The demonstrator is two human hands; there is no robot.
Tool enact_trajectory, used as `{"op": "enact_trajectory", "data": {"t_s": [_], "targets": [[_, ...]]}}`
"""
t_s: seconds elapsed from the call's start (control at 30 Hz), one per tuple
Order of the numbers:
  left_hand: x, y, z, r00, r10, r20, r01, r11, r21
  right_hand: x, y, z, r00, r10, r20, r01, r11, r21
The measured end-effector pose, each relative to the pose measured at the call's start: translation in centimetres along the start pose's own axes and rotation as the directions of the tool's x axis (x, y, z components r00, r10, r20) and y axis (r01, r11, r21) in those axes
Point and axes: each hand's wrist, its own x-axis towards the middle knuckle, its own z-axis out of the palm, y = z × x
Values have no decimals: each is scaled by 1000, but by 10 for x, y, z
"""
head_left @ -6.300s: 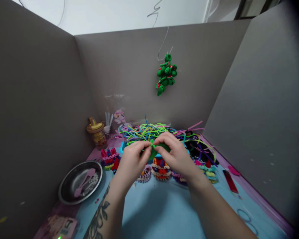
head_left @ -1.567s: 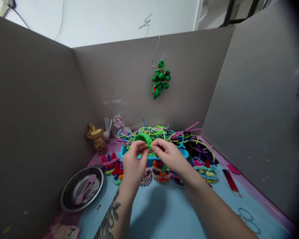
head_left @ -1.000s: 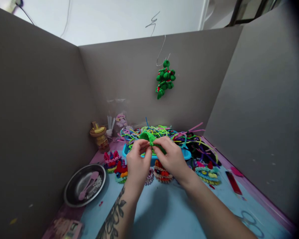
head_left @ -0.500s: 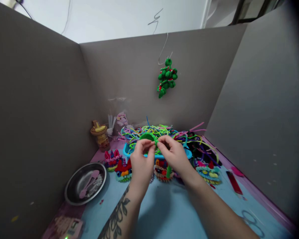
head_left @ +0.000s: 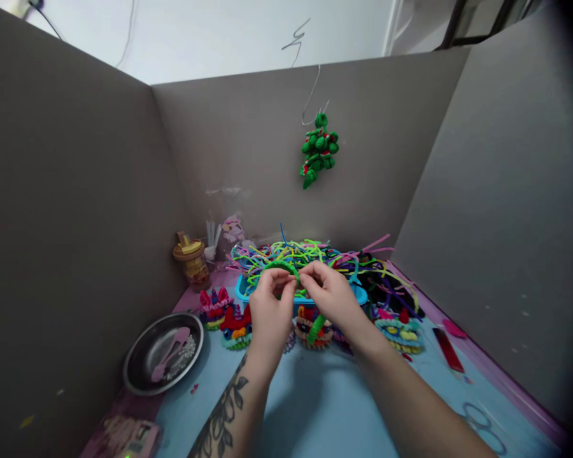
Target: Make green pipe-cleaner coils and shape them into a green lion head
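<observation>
Both hands pinch a bright green fuzzy pipe cleaner piece [head_left: 281, 265], held up in front of the blue basket. My left hand [head_left: 274, 305] grips it between thumb and forefinger, its arc rising above the fingers. Close beside, my right hand [head_left: 332, 296] has thumb and forefinger closed on the same green strand, fingertips almost meeting the left's. A green end [head_left: 316, 329] hangs below the right palm. Behind the hands, the blue basket [head_left: 242, 291] is heaped with many-coloured pipe cleaners [head_left: 310, 249].
Several fuzzy colourful crafts [head_left: 236, 327] line the table before the basket. A metal bowl [head_left: 130, 372] with a pink tool stands left, near a lidded cup [head_left: 191, 261]. Scissors [head_left: 484, 423] and a red item [head_left: 449, 350] lie right. A green ornament [head_left: 319, 149] hangs on the grey back panel [head_left: 239, 133].
The green piece has turned in my fingers: its upper arc sits lower and flatter, and the hanging end shows longer and slants left. Both hands stay nearly in place.
</observation>
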Motion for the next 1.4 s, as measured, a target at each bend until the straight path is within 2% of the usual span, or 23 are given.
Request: {"op": "enact_trajectory", "data": {"t_s": [0.17, 0.3, 0.47, 0.63, 0.73, 0.97, 1.13, 1.27, 1.4], "targets": [[3, -6, -4, 997, 70, 29, -72, 995, 65, 1, -2, 2, 999, -36, 28, 36, 999, 14], [5, -5, -11, 978, 198, 69, -209, 944, 255, 1, -3, 2, 997, -66, 44, 65, 998, 17], [5, 2, -16, 907, 394, 151, -415, 773, 479, -1, -5, 0, 991, -112, 75, 114, 993, -23], [5, 7, -19, 869, 453, 197, -456, 582, 674, -1, -8, -1, 979, -188, 74, 192, 980, -58], [5, 9, -20, 854, 472, 219, -472, 525, 708, -1, -8, -2, 974, -216, 67, 220, 973, -70], [7, 11, -24, 887, 392, 243, -449, 613, 650, -1, -16, -7, 978, -183, 102, 187, 982, -29], [12, 14, -27, 880, 346, 325, -474, 639, 606, 0, -18, -10, 974, -183, 134, 192, 980, -60], [15, 11, -29, 892, 275, 359, -435, 737, 517, 0, -14, -10, 968, -198, 154, 213, 973, -88], [15, 10, -31, 890, 278, 362, -420, 809, 412, 1, -9, -9, 969, -209, 133, 223, 970, -96]]}}
